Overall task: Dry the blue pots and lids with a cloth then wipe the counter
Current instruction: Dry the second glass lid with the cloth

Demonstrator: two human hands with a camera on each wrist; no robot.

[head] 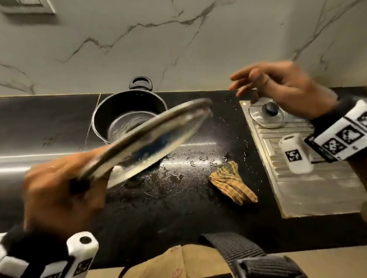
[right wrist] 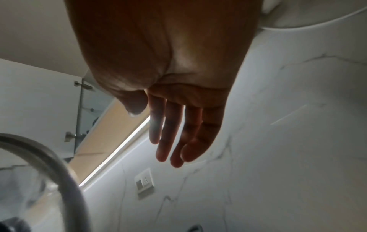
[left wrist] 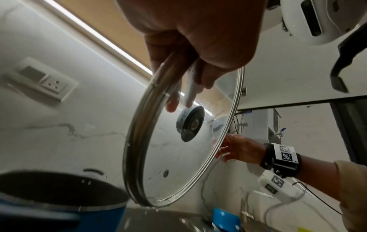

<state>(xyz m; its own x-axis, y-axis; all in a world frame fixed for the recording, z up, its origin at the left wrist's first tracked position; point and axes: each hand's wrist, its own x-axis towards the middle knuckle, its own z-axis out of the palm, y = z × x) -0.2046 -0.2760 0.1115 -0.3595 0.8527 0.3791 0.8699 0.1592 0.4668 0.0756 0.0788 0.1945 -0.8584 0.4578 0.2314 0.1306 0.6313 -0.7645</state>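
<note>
My left hand (head: pixel 59 187) grips a large glass lid (head: pixel 148 136) by its metal rim and holds it tilted over the counter. In the left wrist view the lid (left wrist: pixel 178 141) hangs on edge with its dark knob (left wrist: pixel 189 123) in the middle, and water drips from its low edge. Behind it stands a blue pot (head: pixel 126 118) with a black inside; the blue pot (left wrist: pixel 59 204) sits low left. My right hand (head: pixel 277 87) hovers with straight fingers over a small glass lid (head: pixel 267 113) and holds nothing. A checked cloth (head: pixel 233 183) lies crumpled on the wet black counter (head: pixel 181 202).
The small lid lies on a ribbed steel drainboard (head: pixel 308 185) at the right. A marble wall (head: pixel 173 43) with a socket plate (head: pixel 26 4) rises behind the counter. Water pools on the counter beside the cloth. A blue object (left wrist: pixel 225 218) shows low in the left wrist view.
</note>
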